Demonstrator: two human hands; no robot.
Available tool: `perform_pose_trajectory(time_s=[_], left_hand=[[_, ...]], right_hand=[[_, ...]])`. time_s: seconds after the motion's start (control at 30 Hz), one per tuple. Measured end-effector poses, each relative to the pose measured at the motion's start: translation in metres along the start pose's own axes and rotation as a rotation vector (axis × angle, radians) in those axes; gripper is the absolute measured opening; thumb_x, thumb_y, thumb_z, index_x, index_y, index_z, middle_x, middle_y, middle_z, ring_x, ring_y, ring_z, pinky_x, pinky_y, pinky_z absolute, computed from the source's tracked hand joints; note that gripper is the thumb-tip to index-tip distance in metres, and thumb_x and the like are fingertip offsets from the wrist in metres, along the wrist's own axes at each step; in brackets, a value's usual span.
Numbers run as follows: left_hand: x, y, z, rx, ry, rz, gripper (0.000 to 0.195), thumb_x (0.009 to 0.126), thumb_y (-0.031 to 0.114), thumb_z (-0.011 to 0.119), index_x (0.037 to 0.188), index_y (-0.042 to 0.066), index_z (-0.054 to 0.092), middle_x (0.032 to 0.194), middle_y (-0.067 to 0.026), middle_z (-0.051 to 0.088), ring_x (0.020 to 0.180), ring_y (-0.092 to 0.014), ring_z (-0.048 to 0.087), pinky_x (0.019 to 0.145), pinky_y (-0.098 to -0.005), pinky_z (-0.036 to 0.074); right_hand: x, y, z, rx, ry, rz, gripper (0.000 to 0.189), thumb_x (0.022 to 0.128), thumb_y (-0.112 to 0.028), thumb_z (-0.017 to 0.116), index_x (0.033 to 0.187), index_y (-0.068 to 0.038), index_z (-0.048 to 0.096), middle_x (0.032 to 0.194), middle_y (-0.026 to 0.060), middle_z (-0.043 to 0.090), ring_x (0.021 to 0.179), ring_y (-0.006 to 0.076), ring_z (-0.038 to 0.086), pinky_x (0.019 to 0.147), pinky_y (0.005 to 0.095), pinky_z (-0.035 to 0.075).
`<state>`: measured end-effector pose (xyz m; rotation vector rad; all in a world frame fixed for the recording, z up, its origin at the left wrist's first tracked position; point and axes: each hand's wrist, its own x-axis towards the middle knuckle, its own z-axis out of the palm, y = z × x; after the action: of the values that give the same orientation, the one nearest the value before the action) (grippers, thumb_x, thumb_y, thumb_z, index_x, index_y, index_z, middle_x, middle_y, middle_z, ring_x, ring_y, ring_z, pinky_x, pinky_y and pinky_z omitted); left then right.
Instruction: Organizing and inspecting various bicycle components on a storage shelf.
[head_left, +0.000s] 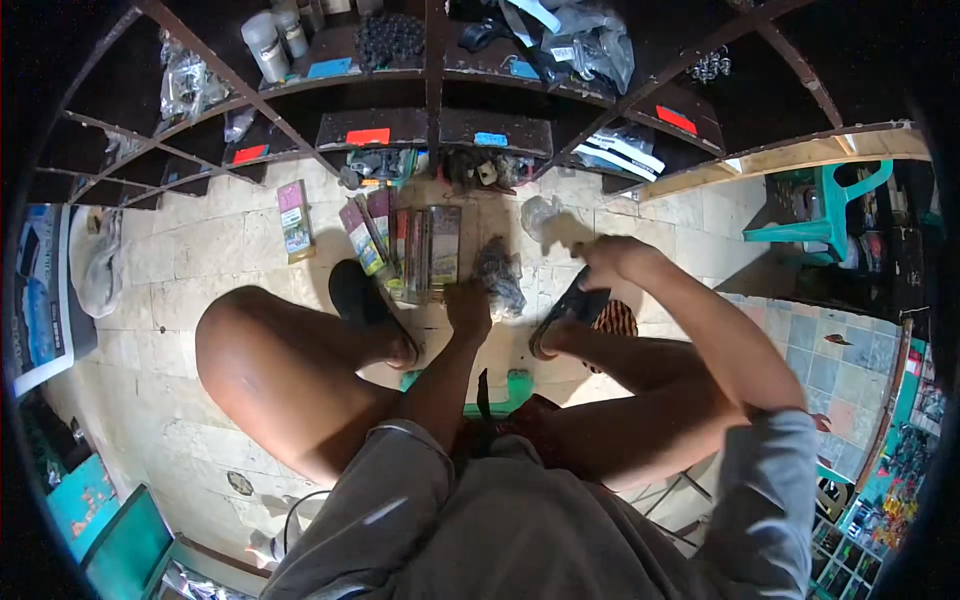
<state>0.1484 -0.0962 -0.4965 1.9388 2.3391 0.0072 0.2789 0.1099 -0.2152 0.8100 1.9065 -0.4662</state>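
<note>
Between my sandalled feet, my left hand (469, 309) is low near the floor, fingers curled and mostly hidden. It lies at the near end of a row of slim printed packs (424, 251) and beside a crumpled plastic bag with dark contents (499, 277). Whether it grips either cannot be told. My right hand (619, 259) hovers over the right sandal (581, 304), fingers bent down and left. Past its fingertips a crumpled clear plastic bag (541, 216) rests on the tiles; any hold is unclear. One purple-topped pack (295, 221) lies apart at the left.
Dark shelving (435, 120) with bagged parts and coloured tags spans the far side. A green plastic stool (832, 214) stands at far right. Behind the right foot lies a striped black-and-orange item (616, 322). A white bag (99, 262) sits by the left wall.
</note>
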Motion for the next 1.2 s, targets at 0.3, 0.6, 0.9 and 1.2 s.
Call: perform_pose_trajectory(time_s=[0.3, 0.6, 0.9, 1.2], left_hand=[[-0.011, 0.013, 0.050, -0.140, -0.443, 0.017, 0.054, 0.076, 0.045, 0.079, 0.119, 0.015, 0.068, 0.108, -0.0130, 0.066, 0.094, -0.029, 0.063, 0.084, -0.0461, 0.047], [-0.009, -0.066, -0.024, -0.381, -1.119, -0.034, 0.052, 0.076, 0.039, 0.079, 0.116, 0.007, 0.070, 0.097, -0.0105, 0.071, 0.082, -0.024, 0.064, 0.080, -0.0402, 0.050], [0.024, -0.091, -0.114, -0.647, -1.363, -0.094, 0.052, 0.085, 0.038, 0.072, 0.124, 0.005, 0.066, 0.104, -0.0078, 0.070, 0.086, -0.021, 0.061, 0.079, -0.0371, 0.049], [0.013, -0.105, -0.039, -1.453, -0.891, -0.450, 0.048, 0.084, 0.020, 0.071, 0.128, 0.005, 0.062, 0.108, -0.0079, 0.068, 0.089, -0.021, 0.063, 0.075, -0.0338, 0.052]], right_hand=[[0.224, -0.060, 0.235, 0.602, 0.858, 0.111, 0.078, 0.075, -0.026, 0.078, 0.143, -0.006, 0.044, 0.116, 0.0193, 0.061, 0.099, 0.0385, 0.062, 0.081, 0.0464, 0.053], [0.251, -0.133, 0.208, 0.848, 0.875, 0.205, 0.064, 0.075, -0.027, 0.076, 0.129, -0.002, 0.051, 0.109, 0.0206, 0.064, 0.088, 0.0386, 0.065, 0.077, 0.0461, 0.054], [0.191, -0.092, 0.210, 1.326, 0.379, 0.175, 0.029, 0.088, -0.024, 0.062, 0.106, -0.002, 0.066, 0.099, 0.0156, 0.068, 0.083, 0.0271, 0.064, 0.075, 0.0403, 0.052], [0.155, -0.062, 0.177, 2.083, 0.273, -0.118, 0.015, 0.082, -0.013, 0.067, 0.090, -0.002, 0.071, 0.068, 0.0071, 0.062, 0.052, 0.0171, 0.052, 0.048, 0.0280, 0.041]])
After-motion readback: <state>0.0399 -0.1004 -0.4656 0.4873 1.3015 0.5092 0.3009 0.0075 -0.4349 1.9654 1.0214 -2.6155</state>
